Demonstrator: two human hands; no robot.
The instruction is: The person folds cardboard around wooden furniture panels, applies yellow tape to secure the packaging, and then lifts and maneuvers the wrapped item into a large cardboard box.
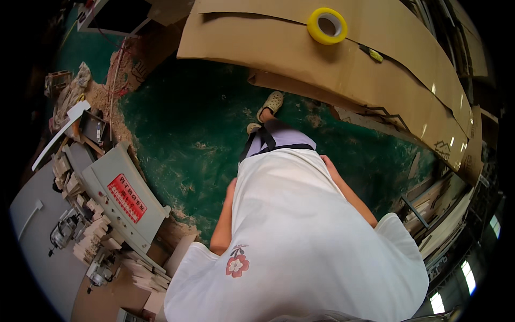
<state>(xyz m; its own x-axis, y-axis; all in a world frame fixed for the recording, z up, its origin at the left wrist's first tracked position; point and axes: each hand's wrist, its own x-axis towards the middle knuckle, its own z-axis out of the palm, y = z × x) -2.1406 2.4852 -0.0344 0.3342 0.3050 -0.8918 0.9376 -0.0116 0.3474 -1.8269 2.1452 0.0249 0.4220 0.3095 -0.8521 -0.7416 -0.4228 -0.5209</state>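
Note:
My left hand (232,185) hangs beside my left hip, mostly hidden behind the white shirt (300,231). On the other side, my right hand (326,161) is near the right hip, its fingers also out of sight. Whether either one holds anything cannot be made out. Black straps (268,140) cross at my waist. Ahead of me lies a large cardboard box (257,40) with overlapping flaps. A roll of yellow tape (313,30) rests on it, with a small yellow and black object (375,55), perhaps a cutter, to its right.
A grey machine (120,185) with a red label and several stacked wood pieces (94,233) stand at left. Sawdust lies along the green floor (177,134). Boards (440,214) lean at right. A white-framed item (115,16) is at the far left.

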